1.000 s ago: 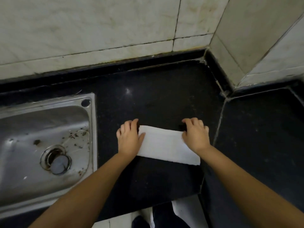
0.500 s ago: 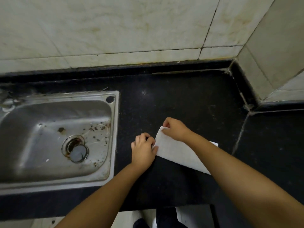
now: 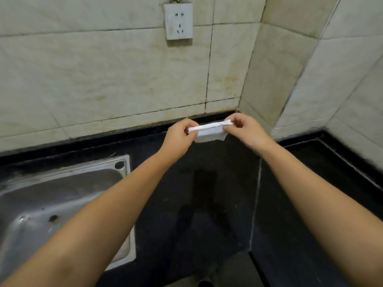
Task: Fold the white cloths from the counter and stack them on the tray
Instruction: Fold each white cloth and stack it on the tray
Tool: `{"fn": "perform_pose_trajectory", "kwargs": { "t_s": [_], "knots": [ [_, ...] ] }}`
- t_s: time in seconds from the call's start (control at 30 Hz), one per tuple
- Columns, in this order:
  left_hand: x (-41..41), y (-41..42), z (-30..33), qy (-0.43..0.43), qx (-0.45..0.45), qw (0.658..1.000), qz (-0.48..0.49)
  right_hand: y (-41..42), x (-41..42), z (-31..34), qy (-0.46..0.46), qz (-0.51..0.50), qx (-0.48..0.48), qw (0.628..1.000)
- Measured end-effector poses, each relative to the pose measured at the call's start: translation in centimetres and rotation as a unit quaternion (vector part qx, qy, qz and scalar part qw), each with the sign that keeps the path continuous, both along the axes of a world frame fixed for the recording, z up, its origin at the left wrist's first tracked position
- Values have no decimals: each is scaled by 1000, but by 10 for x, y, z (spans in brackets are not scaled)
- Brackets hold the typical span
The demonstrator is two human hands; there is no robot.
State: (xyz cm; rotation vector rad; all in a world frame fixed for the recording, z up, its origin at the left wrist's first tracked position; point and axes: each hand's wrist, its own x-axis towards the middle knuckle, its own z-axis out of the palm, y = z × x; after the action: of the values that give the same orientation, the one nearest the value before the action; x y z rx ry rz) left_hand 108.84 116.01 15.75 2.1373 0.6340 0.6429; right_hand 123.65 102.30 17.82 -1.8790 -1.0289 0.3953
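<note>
Nearest the camera, two bare forearms reach forward over the black counter [image 3: 207,204], with the steel sink [image 3: 62,199] set into the counter to the left of them; its basin shows dark specks, and a round hole sits in its far right corner. A pale seam crosses the counter to the right of the sink, under the right forearm. Farther out, past the sink's far right corner, the white cloth [image 3: 210,132] is held clear of the counter, raised in front of the black upstand at the wall's foot. It is folded small into a narrow strip with layered edges along the top and a soft, slightly sagging lower edge. The left hand [image 3: 179,134] pinches its left end between thumb and curled fingers; the right hand [image 3: 243,129] pinches its right end likewise. Beyond the cloth stands the stained tiled wall [image 3: 103,79], and higher up, well above the sink, a white socket [image 3: 178,20].
</note>
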Motion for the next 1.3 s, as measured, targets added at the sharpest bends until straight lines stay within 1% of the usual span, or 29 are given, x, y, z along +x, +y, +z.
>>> {"fn": "perform_pose_trajectory", "kwargs": {
  "t_s": [0.1,0.2,0.27,0.33,0.4,0.43,0.5,0.6,0.67,0.77,0.87,0.97,1.03,1.1,1.17,1.23,1.3],
  "knots": [
    [-23,-16,-35,59,25,997,-42,-27,-17,-38,-24,14,-62,998],
    [-52,-40,-88,129,29,985,-109,-64,-46,-92,-28,29,-161,986],
    [-70,-61,-121,209,11,963,-167,-92,-69,-128,-24,53,-234,970],
    [-84,-77,-146,280,-9,932,-228,-116,-87,-155,22,79,-278,957],
    [-88,-81,-159,313,-47,913,-258,-127,-92,-169,67,95,-296,948],
    [-85,-78,-161,320,-69,909,-259,-128,-90,-173,77,95,-303,945],
    [-74,-66,-160,310,-101,913,-244,-121,-78,-173,102,81,-293,947],
    [-48,-43,-151,275,-121,933,-198,-98,-50,-168,128,33,-251,959],
    [-28,-28,-146,265,-126,942,-165,-77,-32,-167,124,1,-235,964],
    [-5,-12,-149,270,-117,950,-109,-44,-13,-171,100,-32,-241,965],
    [10,-5,-162,296,-101,948,-62,-20,-4,-184,79,-42,-265,960],
    [16,-7,-177,322,-32,945,-37,-11,-2,-198,45,-47,-288,955],
    [16,-12,-184,326,8,945,-10,-9,-2,-202,16,-42,-305,951],
    [14,-18,-188,312,11,949,42,-8,-2,-202,11,-45,-320,946],
    [10,-25,-188,305,-14,947,102,-9,-1,-199,35,-73,-328,941],
    [5,-34,-189,333,-28,933,135,-12,-3,-198,31,-92,-368,925],
    [2,-43,-190,390,-2,911,131,-13,-10,-196,-18,-74,-444,893]
  ]
}}
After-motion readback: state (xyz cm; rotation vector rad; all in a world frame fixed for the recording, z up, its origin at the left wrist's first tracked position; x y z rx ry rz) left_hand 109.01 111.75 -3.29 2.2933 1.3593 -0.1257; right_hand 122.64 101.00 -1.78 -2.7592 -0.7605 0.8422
